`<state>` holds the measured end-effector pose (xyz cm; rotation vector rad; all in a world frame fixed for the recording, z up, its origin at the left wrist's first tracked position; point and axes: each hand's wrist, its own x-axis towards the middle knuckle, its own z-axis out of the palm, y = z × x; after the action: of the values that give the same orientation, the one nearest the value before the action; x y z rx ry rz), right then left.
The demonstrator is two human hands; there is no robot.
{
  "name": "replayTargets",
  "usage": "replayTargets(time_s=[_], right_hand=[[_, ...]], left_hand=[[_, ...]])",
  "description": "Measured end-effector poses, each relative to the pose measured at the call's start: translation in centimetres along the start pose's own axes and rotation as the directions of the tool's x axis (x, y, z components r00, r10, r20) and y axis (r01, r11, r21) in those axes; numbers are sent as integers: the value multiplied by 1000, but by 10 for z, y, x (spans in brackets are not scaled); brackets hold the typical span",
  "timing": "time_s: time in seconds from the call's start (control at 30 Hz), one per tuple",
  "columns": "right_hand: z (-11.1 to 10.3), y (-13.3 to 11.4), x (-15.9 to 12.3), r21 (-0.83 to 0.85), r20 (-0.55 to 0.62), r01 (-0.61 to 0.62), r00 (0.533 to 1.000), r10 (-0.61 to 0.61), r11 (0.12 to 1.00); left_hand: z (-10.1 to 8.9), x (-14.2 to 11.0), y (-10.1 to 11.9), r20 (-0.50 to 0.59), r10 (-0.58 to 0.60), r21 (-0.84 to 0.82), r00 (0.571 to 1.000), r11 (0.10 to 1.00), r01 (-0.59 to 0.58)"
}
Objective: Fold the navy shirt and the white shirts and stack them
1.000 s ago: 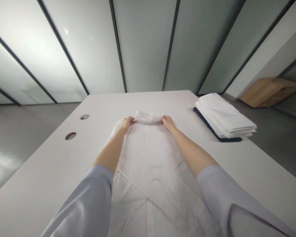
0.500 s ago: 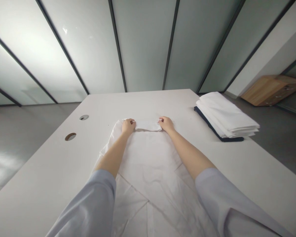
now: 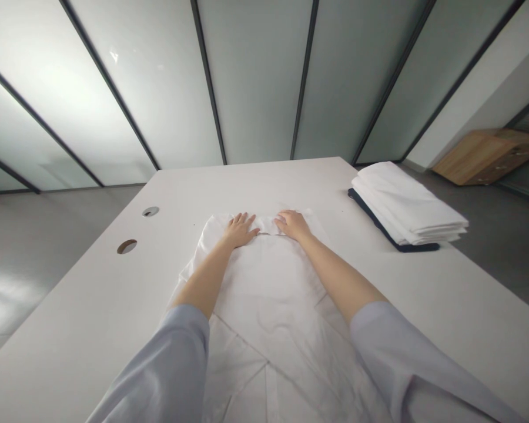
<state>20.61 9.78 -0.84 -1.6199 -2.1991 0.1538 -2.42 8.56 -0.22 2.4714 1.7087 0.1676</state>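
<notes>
A white garment that looks like a shirt (image 3: 273, 288) lies spread on the white table, running from the near edge up to a narrow folded band (image 3: 267, 224) at its far end, likely the collar. My left hand (image 3: 241, 230) rests flat on the left part of this band, fingers spread and thumb pointing right. On the band's right part lies my right hand (image 3: 293, 224), palm down with its fingers stretched and slightly bent. Neither hand pinches the cloth. Both forearms cover part of the garment's sides.
A stack of folded white cloth (image 3: 409, 202) sits on a dark folded piece (image 3: 414, 247) at the table's right edge. Two round holes, one a grommet (image 3: 150, 211) and one a bare cutout (image 3: 127, 246), are on the left. Frosted panels (image 3: 255, 82) stand behind the table (image 3: 92, 311).
Both hands have let go of the band's ends and opened. The left has slid right and the right slightly left, so they now lie flatter on the cloth and closer together.
</notes>
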Motion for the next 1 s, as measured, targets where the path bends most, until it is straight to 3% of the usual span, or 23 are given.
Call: replayTargets(time_s=[0.17, 0.3, 0.43, 0.53, 0.63, 0.77, 0.87, 1.0], right_hand=[[0, -5, -1, -58, 19, 14, 1000, -13, 998], [1, -9, -2, -90, -25, -88, 996, 86, 992], [1, -12, -3, -159, -94, -240, 969, 227, 958], [1, -12, -4, -171, -138, -273, 958, 252, 947], [2, -10, -4, -134, -199, -237, 958, 208, 962], [3, -8, -3, -109, -229, -135, 968, 107, 985], [3, -6, -3, -79, -246, -95, 966, 73, 992], [3, -2, -6, -38, -266, -27, 964, 16, 999]], left_hand=[[2, 5, -1, 90, -53, 35, 995, 998, 50], [3, -1, 8, 23, -199, 65, 980, 978, 197], [4, -8, 16, -30, -355, 76, 934, 931, 357], [5, -9, 17, -74, -412, 63, 908, 907, 417], [2, -14, 16, -130, -386, 68, 913, 915, 397], [-14, -37, 18, -125, -256, 64, 959, 962, 265], [-21, -69, 28, -14, -174, 52, 985, 983, 175], [-9, -108, 46, 198, -133, 34, 971, 991, 129]])
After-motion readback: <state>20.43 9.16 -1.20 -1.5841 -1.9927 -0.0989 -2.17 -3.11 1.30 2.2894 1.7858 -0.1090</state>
